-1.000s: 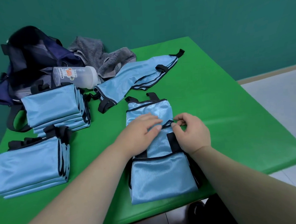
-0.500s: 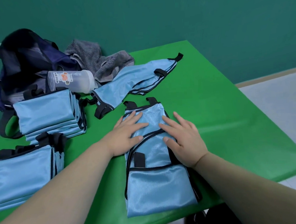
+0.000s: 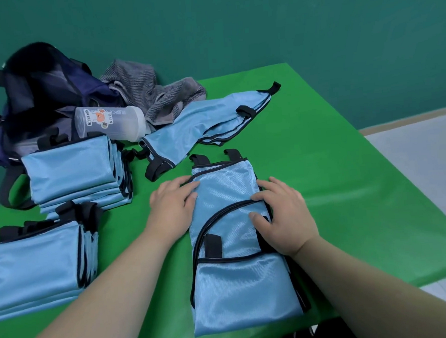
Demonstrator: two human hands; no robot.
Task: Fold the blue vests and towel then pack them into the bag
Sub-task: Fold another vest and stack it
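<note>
A light blue vest with black trim (image 3: 239, 277) lies folded lengthways in front of me on the green table (image 3: 347, 177). My left hand (image 3: 173, 202) rests flat on its left edge and my right hand (image 3: 282, 212) rests flat on its right edge, fingers straight. Another blue vest (image 3: 203, 123) lies loosely bunched behind it. Two stacks of folded vests sit at the left, one nearer (image 3: 37, 266) and one farther (image 3: 73, 170). The grey towel (image 3: 149, 95) is crumpled at the back beside the dark open bag (image 3: 41, 83).
A translucent shaker bottle (image 3: 109, 122) lies on its side between the bag and the farther stack. The table's right edge and near edge drop to a pale tiled floor (image 3: 424, 151). A green wall stands behind the table.
My hands stopped pinching the vest's middle, flattened out, and slid apart to its left and right edges. The view shifted slightly, and the vest now lies smoother.
</note>
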